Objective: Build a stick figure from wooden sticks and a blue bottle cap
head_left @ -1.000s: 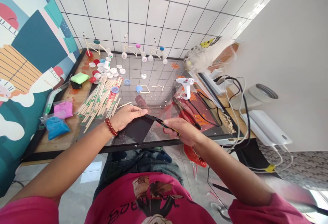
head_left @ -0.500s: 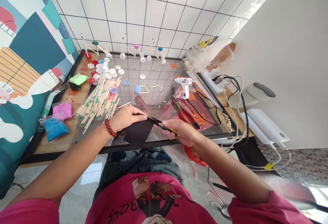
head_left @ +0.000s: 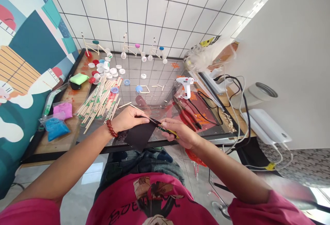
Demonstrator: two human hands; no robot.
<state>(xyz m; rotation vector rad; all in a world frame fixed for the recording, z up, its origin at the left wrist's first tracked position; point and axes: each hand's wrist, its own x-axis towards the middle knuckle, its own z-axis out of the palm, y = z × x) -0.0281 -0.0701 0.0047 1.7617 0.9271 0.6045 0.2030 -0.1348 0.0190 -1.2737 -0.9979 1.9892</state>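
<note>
Between thumb and fingers, my left hand (head_left: pixel 131 117) pinches the top edge of a sheet of black paper (head_left: pixel 140 136), which hangs over the table's front edge. My right hand (head_left: pixel 179 131) is closed around the yellow and black handles of a pair of scissors (head_left: pixel 169 132). Their blades point left and lie at the paper's upper right edge, close to my left fingertips. Beyond my left hand lie a few loose wooden sticks (head_left: pixel 125 104). A small stick frame with a light blue piece (head_left: pixel 139 88) rests farther back on the glass.
A pile of wooden sticks (head_left: pixel 99 103) and several bottle caps (head_left: pixel 113 70) lie at left. Stick-and-cap models (head_left: pixel 136 51) stand along the wall. At right are a white glue gun (head_left: pixel 186 87), red-handled pliers (head_left: pixel 189 115), and cables. Bags of blue (head_left: pixel 58 129) and pink clay sit far left.
My right hand and the scissors have shifted slightly left, with the blades nearer my left fingers. The black paper has moved a little with my left hand.
</note>
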